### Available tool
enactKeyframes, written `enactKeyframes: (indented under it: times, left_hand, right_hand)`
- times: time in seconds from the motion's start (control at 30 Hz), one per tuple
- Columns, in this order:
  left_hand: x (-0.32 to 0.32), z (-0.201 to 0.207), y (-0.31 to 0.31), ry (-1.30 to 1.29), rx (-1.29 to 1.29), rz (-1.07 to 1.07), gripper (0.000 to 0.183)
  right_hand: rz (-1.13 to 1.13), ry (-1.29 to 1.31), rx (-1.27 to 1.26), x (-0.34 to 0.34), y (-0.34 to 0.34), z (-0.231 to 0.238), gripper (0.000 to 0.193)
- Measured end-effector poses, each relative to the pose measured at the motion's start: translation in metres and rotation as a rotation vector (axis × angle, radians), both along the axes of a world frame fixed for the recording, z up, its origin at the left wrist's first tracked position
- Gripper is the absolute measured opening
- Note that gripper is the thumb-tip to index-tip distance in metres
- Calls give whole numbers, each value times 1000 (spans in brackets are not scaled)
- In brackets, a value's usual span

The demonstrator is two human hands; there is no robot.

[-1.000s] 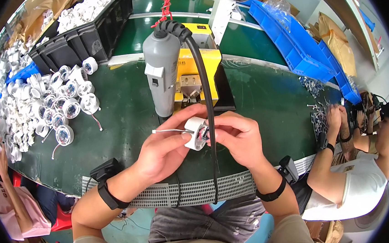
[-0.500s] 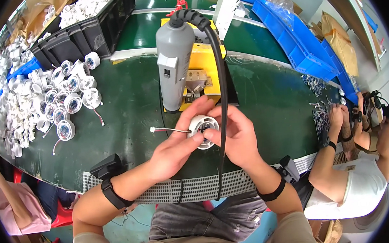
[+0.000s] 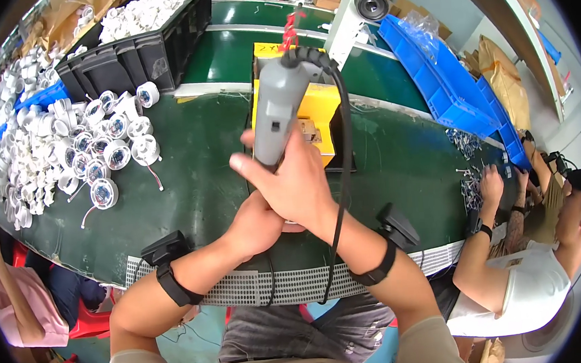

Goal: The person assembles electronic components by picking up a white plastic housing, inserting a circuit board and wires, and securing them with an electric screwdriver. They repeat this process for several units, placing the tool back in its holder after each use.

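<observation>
The grey electric screwdriver [image 3: 278, 107] hangs tilted in front of me, its cable rising from the top. My right hand [image 3: 297, 184] is around its lower end, fingers passing behind the body and thumb sticking out to the left. Just below, my left hand [image 3: 257, 228] is closed on a white round housing [image 3: 294, 223]. Only a sliver of that housing shows; my hands cover the rest. The screwdriver's tip is also hidden behind my right hand.
A yellow fixture [image 3: 322, 104] stands behind the screwdriver. White housings [image 3: 104, 193] with wires are heaped at left, beside a black crate [image 3: 124, 68] of white parts. A blue bin [image 3: 432, 68] and screws [image 3: 465, 142] lie at right. People sit on both sides; the black cable [image 3: 347, 143] crosses my right forearm.
My right hand has left the white housing and gone up to the screwdriver, which now leans. My left hand has turned over and lowered, hiding most of the housing. The view has shifted slightly.
</observation>
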State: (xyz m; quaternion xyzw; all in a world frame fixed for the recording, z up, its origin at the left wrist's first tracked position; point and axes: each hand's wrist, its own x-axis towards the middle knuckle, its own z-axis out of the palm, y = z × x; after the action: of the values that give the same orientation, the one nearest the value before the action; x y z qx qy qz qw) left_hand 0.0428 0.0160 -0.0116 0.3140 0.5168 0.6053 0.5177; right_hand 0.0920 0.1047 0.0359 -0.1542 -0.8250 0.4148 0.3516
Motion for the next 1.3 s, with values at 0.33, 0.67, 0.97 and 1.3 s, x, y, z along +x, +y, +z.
enactKeyframes:
  times: [0.33,0.67,0.97,1.3]
  left_hand:
    - [-2,-2,4,-96,-169,65,28]
    - [-2,-2,5,-100,-175,93,28]
    - [-3,-2,6,-166,-196,108,26]
    - [-4,0,7,-157,-191,118,19]
  right_hand:
    - [-55,683,-256,-7,37,24,37]
    - [-104,678,-253,-18,38,24,27]
    - [-65,590,-211,-13,32,21,28]
    - [54,546,-417,28,0,5,37]
